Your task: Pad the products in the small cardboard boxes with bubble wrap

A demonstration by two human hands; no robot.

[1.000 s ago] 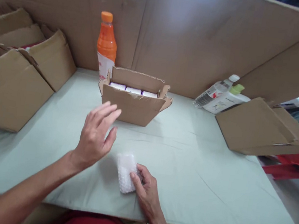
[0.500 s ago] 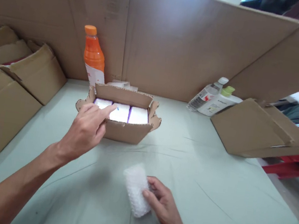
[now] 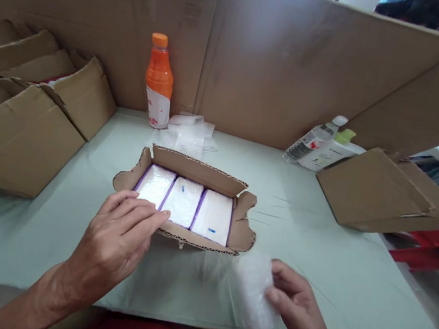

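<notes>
A small open cardboard box [image 3: 201, 164] stands on the cloth-covered table, its flaps up. Inside, side by side, are three white, plastic-wrapped packs [image 3: 214, 213] with purple edges. My left hand [image 3: 118, 234] is at the box's near left side, its fingers bent over the near wall and the thumb side outside it. Part of that wall is hidden by the hand. To the right, a piece of bubble wrap [image 3: 256, 291] is pinched between the thumb and fingers of my right hand [image 3: 298, 302]. Motion blurs the wrap, and whether anything is inside it I cannot tell.
Flat bubble wrap pieces [image 3: 191, 133] lie behind the box, beside an orange bottle [image 3: 159, 84]. Large cartons [image 3: 20, 140] fill the left side. A clear bottle [image 3: 314, 137], a white bottle [image 3: 330, 156] and a tilted carton [image 3: 372, 193] are at the right. Cardboard walls the back.
The box has come nearer and turned slightly, with my left hand at its near wall. My right hand has moved right with the bubble wrap. The camera view has shifted.
</notes>
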